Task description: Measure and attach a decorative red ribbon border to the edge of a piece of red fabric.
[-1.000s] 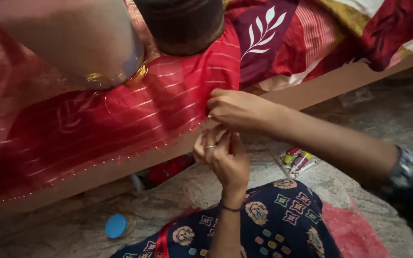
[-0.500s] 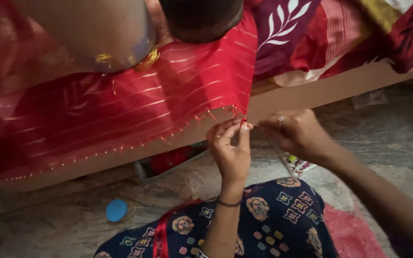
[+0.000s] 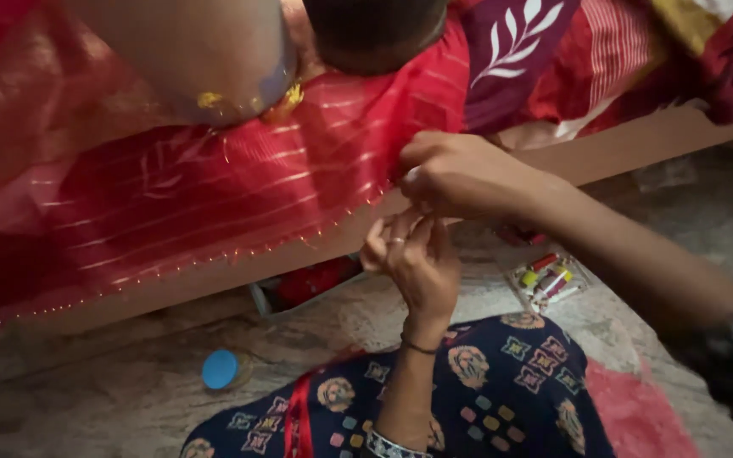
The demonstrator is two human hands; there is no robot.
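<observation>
Across the bed's wooden edge (image 3: 638,144) hangs a red cloth with thin pale stripes (image 3: 214,195), its lower border dotted with small gold beads that run slanting up toward the right. Low on the stone floor (image 3: 86,399), at the left, lies a small round blue lid (image 3: 220,369). Under the bed edge near the middle sits a red bundle in an open box (image 3: 311,282).

At the middle, the left hand (image 3: 417,263), a ring on one finger and a dark band at the wrist, rises from a lap covered in dark blue patterned fabric (image 3: 502,399); its fingertips are pinched together just below the cloth's corner, though what they grip is too small to tell. Right above it, touching, the right hand (image 3: 460,174) is closed on the cloth's corner at the bed edge, fingers curled tight.

Further right, on the floor, lies a clear flat packet of small thread spools (image 3: 546,282) in red, yellow and green. A pink mat (image 3: 638,416) lies at the lower right.
</observation>
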